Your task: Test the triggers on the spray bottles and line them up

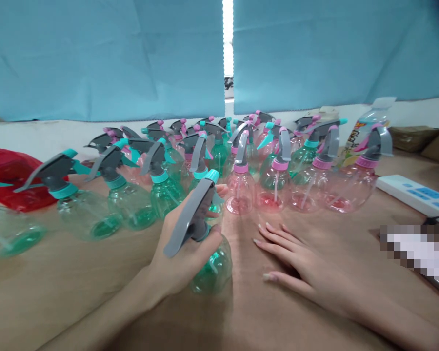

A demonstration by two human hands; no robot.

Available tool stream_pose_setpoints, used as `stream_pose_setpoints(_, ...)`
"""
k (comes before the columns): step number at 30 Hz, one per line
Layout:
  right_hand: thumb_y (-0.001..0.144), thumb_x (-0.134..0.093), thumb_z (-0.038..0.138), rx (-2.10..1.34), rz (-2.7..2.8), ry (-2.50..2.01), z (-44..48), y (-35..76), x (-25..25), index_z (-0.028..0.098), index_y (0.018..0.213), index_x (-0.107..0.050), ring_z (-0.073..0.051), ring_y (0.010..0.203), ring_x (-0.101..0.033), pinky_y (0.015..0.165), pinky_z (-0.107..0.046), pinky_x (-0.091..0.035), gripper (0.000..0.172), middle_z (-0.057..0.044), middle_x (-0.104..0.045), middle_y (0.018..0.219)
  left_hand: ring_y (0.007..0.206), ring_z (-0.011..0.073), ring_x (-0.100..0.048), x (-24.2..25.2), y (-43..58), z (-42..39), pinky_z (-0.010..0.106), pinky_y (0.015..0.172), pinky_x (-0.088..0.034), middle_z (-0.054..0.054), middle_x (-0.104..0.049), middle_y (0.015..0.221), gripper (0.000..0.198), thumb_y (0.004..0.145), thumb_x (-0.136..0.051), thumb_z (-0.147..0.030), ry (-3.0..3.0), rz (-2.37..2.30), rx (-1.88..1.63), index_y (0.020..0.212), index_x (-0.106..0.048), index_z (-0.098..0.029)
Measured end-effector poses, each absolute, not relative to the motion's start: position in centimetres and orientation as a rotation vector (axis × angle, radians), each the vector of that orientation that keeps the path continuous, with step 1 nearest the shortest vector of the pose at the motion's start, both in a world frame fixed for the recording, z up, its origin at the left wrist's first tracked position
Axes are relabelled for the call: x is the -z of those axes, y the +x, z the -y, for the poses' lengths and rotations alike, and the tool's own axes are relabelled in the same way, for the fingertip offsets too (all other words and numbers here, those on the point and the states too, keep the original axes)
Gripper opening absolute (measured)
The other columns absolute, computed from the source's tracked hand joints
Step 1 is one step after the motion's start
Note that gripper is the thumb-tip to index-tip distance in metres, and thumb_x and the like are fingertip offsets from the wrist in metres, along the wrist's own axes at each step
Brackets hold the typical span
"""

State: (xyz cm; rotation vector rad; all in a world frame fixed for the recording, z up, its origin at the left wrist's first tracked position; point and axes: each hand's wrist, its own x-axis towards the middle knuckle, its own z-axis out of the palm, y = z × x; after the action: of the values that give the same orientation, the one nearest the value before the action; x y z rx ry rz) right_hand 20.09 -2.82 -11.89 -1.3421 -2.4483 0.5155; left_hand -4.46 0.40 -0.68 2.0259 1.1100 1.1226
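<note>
My left hand [185,243] is wrapped round the neck of a green spray bottle [214,268] with a grey trigger head and turquoise nozzle. The bottle is near the middle of the table, and part of it is hidden behind my fingers. To its right, my right hand [300,263] lies palm down with fingers spread, holding nothing. Just beyond the fingertips stand pink spray bottles, among them one with a pink collar [271,200]. Left of my left hand, a green spray bottle [164,195] leads a slanting row of similar ones.
Many more pink and green spray bottles crowd the back of the table. A red plastic bag [18,180] lies at the left. On the right are a drink bottle [366,122], a white power strip [413,192] and a blurred-out flat object [420,258]. Blue curtains [106,58] hang behind.
</note>
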Motion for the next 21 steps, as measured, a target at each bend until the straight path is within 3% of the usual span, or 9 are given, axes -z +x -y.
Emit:
stream_pose_setpoints(3, 0.095, -0.050, 0.055, -0.521, 2.438, -1.335, 2.82, 20.05, 11.83, 0.031, 0.149, -0.037, -0.031, 0.145, -0.024, 0.117, -0.058, -0.019, 0.060, -0.005, -0.031, 0.158, 0.104, 0.0210, -0.066, 0.55, -4.40, -0.18, 0.030, 0.084, -0.059, 0.003, -0.067, 0.121, 0.040, 0.079, -0.051, -0.015, 2.058, -1.129, -1.114, 0.117, -0.058, -0.024)
stream_pose_setpoints(9, 0.095, -0.051, 0.056, -0.528, 2.427, -1.350, 2.86, 19.99, 11.63, 0.031, 0.148, -0.039, -0.032, 0.145, -0.025, 0.117, -0.059, -0.020, 0.060, -0.005, -0.032, 0.157, 0.093, 0.0246, -0.068, 0.38, -4.30, -0.14, 0.035, 0.075, -0.060, 0.002, -0.073, 0.089, 0.035, 0.079, -0.052, -0.019, 2.084, -1.240, -1.092, 0.112, -0.060, -0.028)
stream_pose_setpoints(13, 0.095, -0.050, 0.056, -0.525, 2.430, -1.343, 2.82, 20.01, 11.73, 0.031, 0.148, -0.038, -0.032, 0.145, -0.025, 0.117, -0.059, -0.020, 0.060, -0.005, -0.032, 0.157, 0.098, 0.0244, -0.067, 0.48, -4.29, -0.31, 0.034, 0.077, -0.060, 0.003, -0.072, 0.101, 0.034, 0.078, -0.052, -0.019, 2.058, -1.194, -1.100, 0.110, -0.060, -0.028)
stream_pose_setpoints(17, 0.096, -0.048, 0.056, -0.514, 2.455, -1.358, 2.79, 19.98, 11.71, 0.030, 0.149, -0.038, -0.031, 0.145, -0.025, 0.117, -0.059, -0.020, 0.060, -0.005, -0.030, 0.157, 0.093, 0.0269, -0.069, 0.38, -4.21, -0.23, 0.037, 0.073, -0.061, 0.001, -0.074, 0.091, 0.032, 0.075, -0.056, -0.021, 2.037, -1.271, -1.123, 0.104, -0.065, -0.031)
stream_pose_setpoints(21, 0.095, -0.048, 0.057, -0.520, 2.457, -1.371, 2.80, 19.95, 11.63, 0.030, 0.149, -0.038, -0.031, 0.145, -0.024, 0.117, -0.059, -0.020, 0.061, -0.005, -0.029, 0.158, 0.096, 0.0244, -0.069, 0.27, -4.17, -0.23, 0.034, 0.074, -0.061, 0.001, -0.073, 0.104, 0.030, 0.075, -0.054, -0.020, 2.048, -1.193, -1.114, 0.102, -0.063, -0.029)
